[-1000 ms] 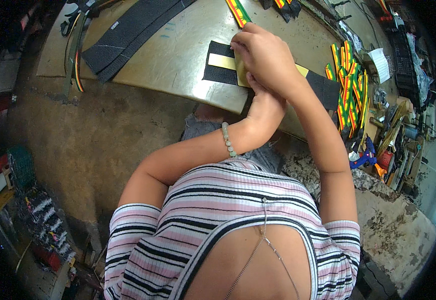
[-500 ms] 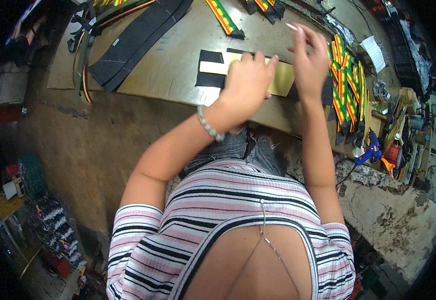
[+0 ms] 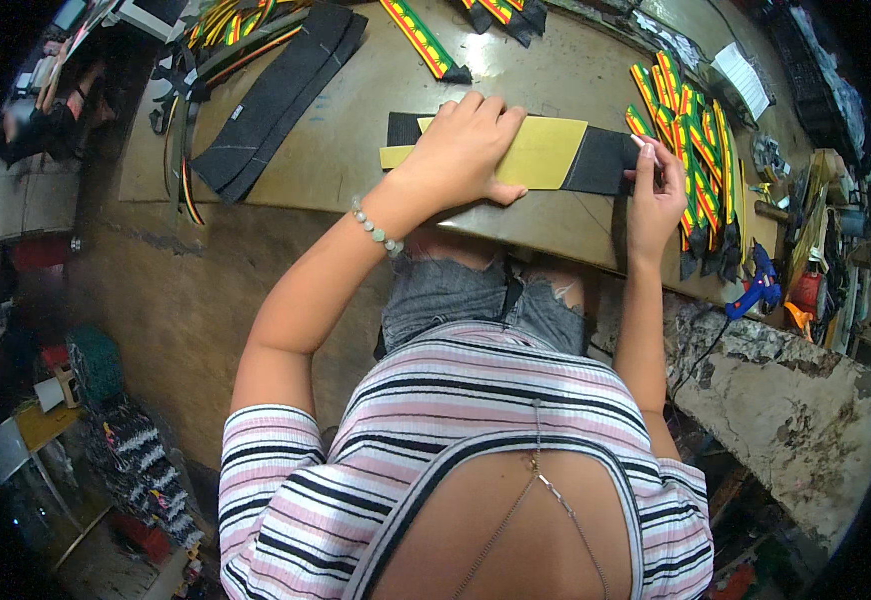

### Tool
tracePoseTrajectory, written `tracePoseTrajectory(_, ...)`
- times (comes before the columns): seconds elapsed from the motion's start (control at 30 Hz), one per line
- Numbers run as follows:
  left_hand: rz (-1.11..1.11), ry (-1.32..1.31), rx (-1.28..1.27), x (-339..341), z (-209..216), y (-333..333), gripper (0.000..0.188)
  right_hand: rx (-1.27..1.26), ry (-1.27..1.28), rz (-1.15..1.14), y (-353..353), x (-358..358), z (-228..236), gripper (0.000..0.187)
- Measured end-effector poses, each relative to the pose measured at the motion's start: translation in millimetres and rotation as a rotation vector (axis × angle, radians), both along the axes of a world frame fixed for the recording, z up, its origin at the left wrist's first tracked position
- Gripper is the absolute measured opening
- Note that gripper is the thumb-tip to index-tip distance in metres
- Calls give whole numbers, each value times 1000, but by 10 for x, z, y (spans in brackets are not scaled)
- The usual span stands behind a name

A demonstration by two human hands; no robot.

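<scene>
My left hand (image 3: 468, 150) presses down on a flat yellow template (image 3: 546, 155), its fingers at the far edge and its thumb spread along the near edge. Under the template lies a black strip of fabric (image 3: 601, 162), which sticks out to the right and at the upper left. By the strip's right end, the fingers of my right hand (image 3: 659, 197) are pinched together around a thin whitish pointed stick (image 3: 645, 144). The stick's exact kind is too small to make out. A beaded bracelet (image 3: 376, 232) circles my left wrist.
Several green, yellow and red striped straps (image 3: 696, 150) lie in a pile beside my right hand. Long black fabric pieces (image 3: 276, 105) rest at the table's left. A blue glue gun (image 3: 758, 285) is at the right edge, and another striped strap (image 3: 421, 40) lies at the far side.
My right hand has come down and moved right, from above the template to the strip's right end. My left hand has shifted slightly left and flattened, with its thumb spread out.
</scene>
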State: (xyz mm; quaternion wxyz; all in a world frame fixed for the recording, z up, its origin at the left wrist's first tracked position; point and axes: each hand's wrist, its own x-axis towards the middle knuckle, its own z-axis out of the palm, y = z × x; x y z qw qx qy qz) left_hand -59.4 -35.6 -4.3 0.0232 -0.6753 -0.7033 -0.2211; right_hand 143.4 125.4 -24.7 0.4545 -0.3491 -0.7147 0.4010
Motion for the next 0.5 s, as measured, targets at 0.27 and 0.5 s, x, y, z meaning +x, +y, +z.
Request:
tracePoseTrajectory(0.27, -19, -36, -96, -51, 105, 104, 73, -202, 179, -40, 131, 52, -215, 29)
tracePoseTrajectory(0.5, 75, 29, -109, -145, 452, -113, 70, -263, 150, -27, 159, 69, -260, 29)
